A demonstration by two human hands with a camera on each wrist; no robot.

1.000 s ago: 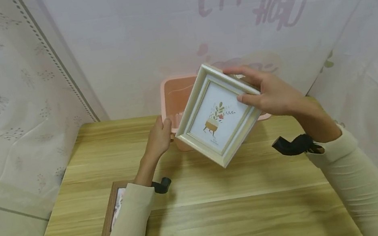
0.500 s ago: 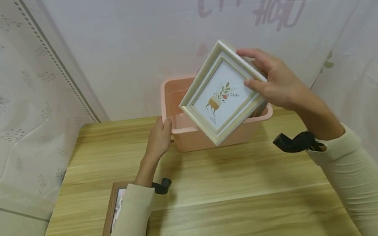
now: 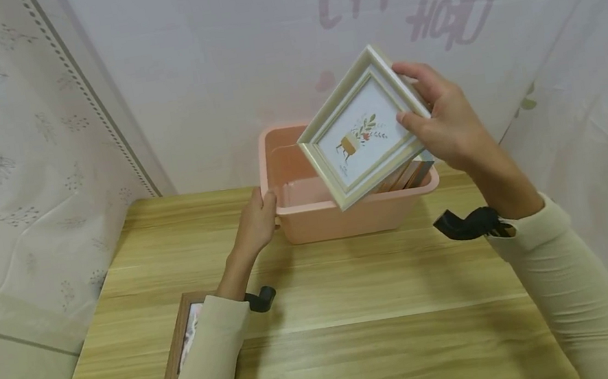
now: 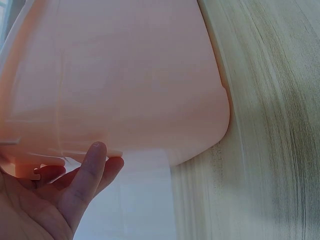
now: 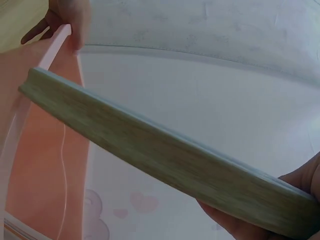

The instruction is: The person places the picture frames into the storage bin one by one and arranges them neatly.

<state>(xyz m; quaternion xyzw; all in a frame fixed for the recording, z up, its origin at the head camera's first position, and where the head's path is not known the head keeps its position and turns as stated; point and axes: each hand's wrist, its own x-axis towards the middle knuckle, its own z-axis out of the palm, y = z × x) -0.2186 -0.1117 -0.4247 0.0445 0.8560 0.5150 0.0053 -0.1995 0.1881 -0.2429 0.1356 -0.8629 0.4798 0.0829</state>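
Note:
In the head view, my right hand (image 3: 444,122) holds a cream-white picture frame (image 3: 363,131) by its right side, thumb on the front, fingers behind. The frame is tilted above a pink plastic bin (image 3: 344,219) and shows a potted-plant print. From the right wrist, the frame (image 5: 165,150) appears edge-on. My left hand (image 3: 254,223) grips the bin's left end at the rim; in the left wrist view, thumb and fingers of that hand (image 4: 75,195) meet at the bin's edge. Several flat pieces with wooden and grey edges (image 3: 405,176) stand at the bin's right end, partly hidden.
A brown picture frame (image 3: 180,339) lies on the wooden table (image 3: 392,346) at the left, partly covered by my left sleeve (image 3: 206,361). Behind the bin hangs a pale printed curtain (image 3: 203,67), with more fabric on both sides.
My right hand has lifted the cream-white picture frame up and to the right, uncovering the bin's front and the flat pieces inside. My left hand has stayed in place.

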